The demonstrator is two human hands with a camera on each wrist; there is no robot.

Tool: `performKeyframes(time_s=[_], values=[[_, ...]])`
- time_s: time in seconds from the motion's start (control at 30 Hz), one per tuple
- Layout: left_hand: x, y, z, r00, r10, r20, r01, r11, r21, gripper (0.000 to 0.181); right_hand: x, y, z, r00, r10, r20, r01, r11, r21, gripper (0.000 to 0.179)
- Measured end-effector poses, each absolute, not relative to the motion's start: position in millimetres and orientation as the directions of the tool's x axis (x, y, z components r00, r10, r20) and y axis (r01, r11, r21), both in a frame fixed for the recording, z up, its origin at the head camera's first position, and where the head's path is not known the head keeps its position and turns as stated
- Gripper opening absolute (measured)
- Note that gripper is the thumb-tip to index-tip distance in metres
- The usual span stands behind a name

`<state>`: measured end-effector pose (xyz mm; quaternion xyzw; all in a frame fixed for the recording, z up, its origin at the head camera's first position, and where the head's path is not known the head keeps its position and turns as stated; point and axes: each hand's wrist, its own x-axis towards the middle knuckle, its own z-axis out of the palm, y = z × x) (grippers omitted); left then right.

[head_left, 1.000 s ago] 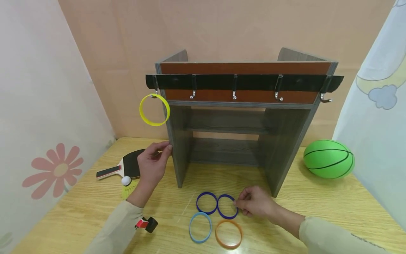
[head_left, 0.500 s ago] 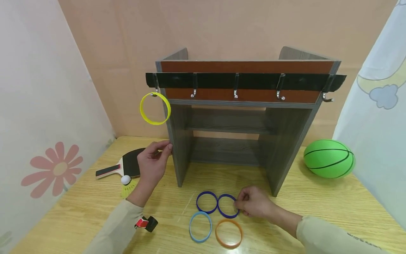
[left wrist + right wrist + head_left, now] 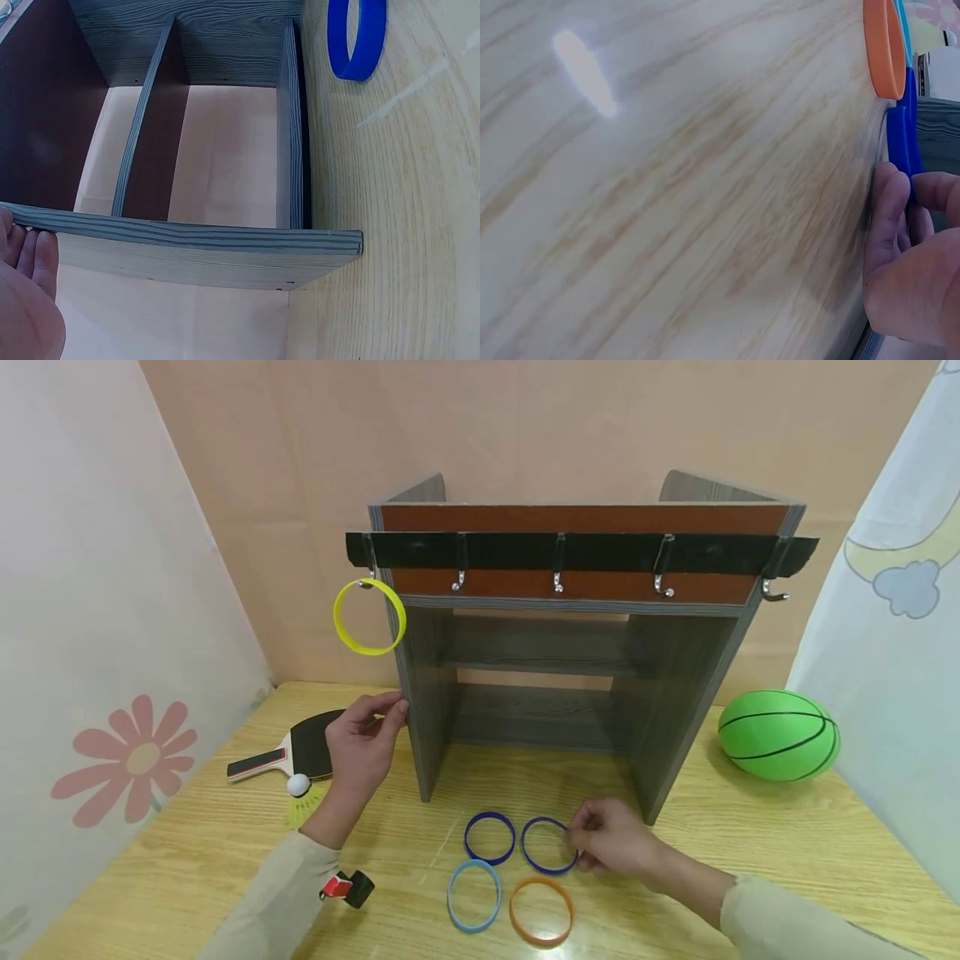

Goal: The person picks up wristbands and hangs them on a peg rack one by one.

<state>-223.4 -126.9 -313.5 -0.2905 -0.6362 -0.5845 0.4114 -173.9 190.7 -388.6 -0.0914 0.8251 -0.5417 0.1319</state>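
Observation:
My right hand [image 3: 611, 837] pinches the right edge of a dark blue silicone wristband [image 3: 531, 862], low over the table; the right wrist view shows that blue band [image 3: 901, 142] between thumb and fingers. Another dark blue wristband [image 3: 467, 843] lies to its left, a small gap apart. Nearer the front are a light blue wristband [image 3: 450, 902] and an orange wristband [image 3: 570, 910]. With thumb and fingers, my left hand [image 3: 363, 743] grips the left side panel of a grey wooden shelf [image 3: 418, 727]. A yellow wristband [image 3: 337, 625] hangs on the leftmost hook.
A black rail [image 3: 510, 553] with several metal hooks runs across the shelf's upper front. Left of the shelf are a table tennis paddle [image 3: 307, 747] and a yellow shuttlecock [image 3: 302, 806] with a white tip. At right sits a green ball [image 3: 776, 735] with black lines.
My right hand has shifted slightly right with the dark blue wristband, which has parted from the other dark blue one. The left hand stays on the side panel.

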Motion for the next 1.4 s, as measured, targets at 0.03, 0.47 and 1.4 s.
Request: performKeyframes(time_s=[0.03,0.47,1.4], values=[[-223.1,-126.8,-313.2,-0.495,-0.112,0.861,0.849,0.147,0.507,0.013,-173.8,192.8,-388.0,-0.947,-0.298,-0.121,-0.006,0.391,-0.92,0.011],[-221.1,-124.8,-310.0,-0.505,-0.118,0.855,0.845,0.133,0.518,0.013,-172.6,215.1,-365.7,-0.944,-0.319,-0.086,-0.006,0.276,-0.961,0.015],[-235.3,-130.2,-328.4,-0.516,-0.14,0.845,0.834,0.144,0.533,0.014,-170.6,196.4,-280.5,-0.927,-0.261,0.27,-0.271,-0.034,-0.962,0.013]])
